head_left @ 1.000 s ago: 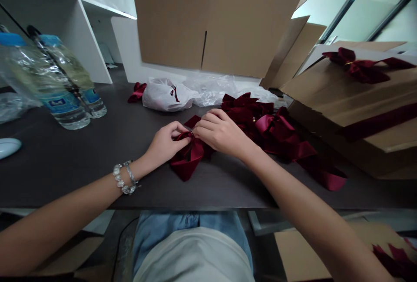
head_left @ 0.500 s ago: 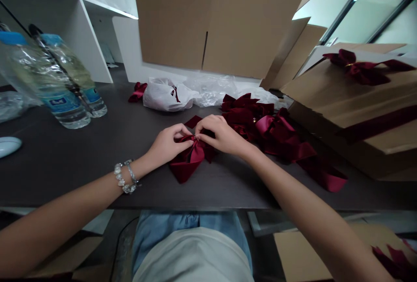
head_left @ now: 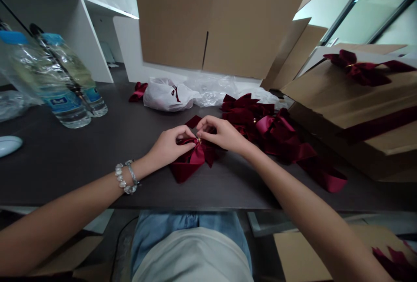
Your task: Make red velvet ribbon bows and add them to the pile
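Head camera: the dark red ribbon bow [head_left: 197,157] lies on the table [head_left: 81,160] in front of me, its middle between my two hands, part of it reaching toward the table's near edge. My left hand [head_left: 171,146] has thumb and forefinger pinched on the bow, just beside the small gold-coloured piece [head_left: 200,141] at its centre. My right hand [head_left: 224,133] curls in from the other side, fingertips close to that piece; whether they grip it, I cannot tell. To do this fiddly bit well, I judge the left pinch should be the anchor, with only my right fingertips working, so the gathered folds don't slip or twist. Light pressure probably suits the soft fabric. The heap of red ribbon [head_left: 273,130] lies near my right hand, so loose ends could snag.
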Available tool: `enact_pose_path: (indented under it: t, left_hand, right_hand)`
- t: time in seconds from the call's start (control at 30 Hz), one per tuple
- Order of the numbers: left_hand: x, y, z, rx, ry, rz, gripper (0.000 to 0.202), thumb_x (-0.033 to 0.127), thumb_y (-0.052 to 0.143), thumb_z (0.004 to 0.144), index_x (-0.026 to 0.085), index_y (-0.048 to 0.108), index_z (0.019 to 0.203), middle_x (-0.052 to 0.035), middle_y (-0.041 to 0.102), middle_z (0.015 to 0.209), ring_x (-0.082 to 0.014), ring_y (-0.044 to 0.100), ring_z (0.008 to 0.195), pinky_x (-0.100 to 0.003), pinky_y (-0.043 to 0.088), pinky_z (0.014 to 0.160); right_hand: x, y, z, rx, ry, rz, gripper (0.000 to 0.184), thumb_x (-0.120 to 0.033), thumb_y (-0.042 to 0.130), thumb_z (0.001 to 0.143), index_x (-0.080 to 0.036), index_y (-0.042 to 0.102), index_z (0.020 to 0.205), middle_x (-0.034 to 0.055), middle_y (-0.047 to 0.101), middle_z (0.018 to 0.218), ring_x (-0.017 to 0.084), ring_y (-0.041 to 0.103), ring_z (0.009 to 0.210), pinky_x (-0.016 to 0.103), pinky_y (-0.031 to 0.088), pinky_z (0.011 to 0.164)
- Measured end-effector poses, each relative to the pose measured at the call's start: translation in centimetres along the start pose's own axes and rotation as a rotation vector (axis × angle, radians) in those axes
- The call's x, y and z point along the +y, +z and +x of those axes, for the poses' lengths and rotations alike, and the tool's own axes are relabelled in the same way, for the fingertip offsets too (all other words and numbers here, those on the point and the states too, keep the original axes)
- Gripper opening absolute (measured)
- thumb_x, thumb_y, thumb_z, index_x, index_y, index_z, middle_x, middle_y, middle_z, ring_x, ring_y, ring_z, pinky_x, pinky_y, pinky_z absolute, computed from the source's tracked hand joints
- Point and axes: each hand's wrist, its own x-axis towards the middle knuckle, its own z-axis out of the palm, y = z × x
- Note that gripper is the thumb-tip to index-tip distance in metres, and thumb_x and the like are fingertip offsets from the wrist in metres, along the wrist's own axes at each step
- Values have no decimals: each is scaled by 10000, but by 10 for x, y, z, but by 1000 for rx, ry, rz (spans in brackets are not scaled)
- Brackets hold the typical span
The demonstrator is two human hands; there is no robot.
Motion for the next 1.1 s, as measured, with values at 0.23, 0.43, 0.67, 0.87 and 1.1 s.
enact_pose_path:
  t: [0.23,0.43,0.67,0.87,1.1]
  left_hand:
    - [0,-3,-4,-4,60,258,148,317,609,805,252,672,921,16,720,914,-152,643,800,-245,445,723]
    - [0,-7,-3,169,39,321,173,342,611,811,252,647,955,-7,723,969,-185,654,895,-275,461,785]
    - [1,-9,-1,90,91,294,247,405,632,815,261,669,1012,4,721,1065,-185,657,985,-277,464,863]
    - [-2,-9,0,66,94,305,202,403,663,801,246,722,913,0,744,975,-181,665,910,-266,469,845]
    - [-6,-13,1,75,187,321,182,380,709,779,244,751,892,0,746,921,-159,649,856,-239,465,788]
  right_hand:
    - [7,-11,1,-4,98,10,232,-340,503,923,-143,616,969,76,692,962,173,647,874,323,510,795]
    - [2,-27,-2,-231,29,62,403,-345,729,777,-170,618,1122,69,681,1129,204,646,1044,333,497,914]
    - [-3,-15,-1,-72,-102,-131,175,-297,653,855,-163,697,960,41,720,974,177,669,896,292,480,826]
    - [-4,-8,-3,-119,-126,-226,157,-246,624,860,-144,678,966,48,715,946,160,661,844,259,462,769]
    - [-5,-2,-5,-106,-227,-319,109,-211,596,881,-147,673,924,54,715,920,165,654,827,263,451,762]
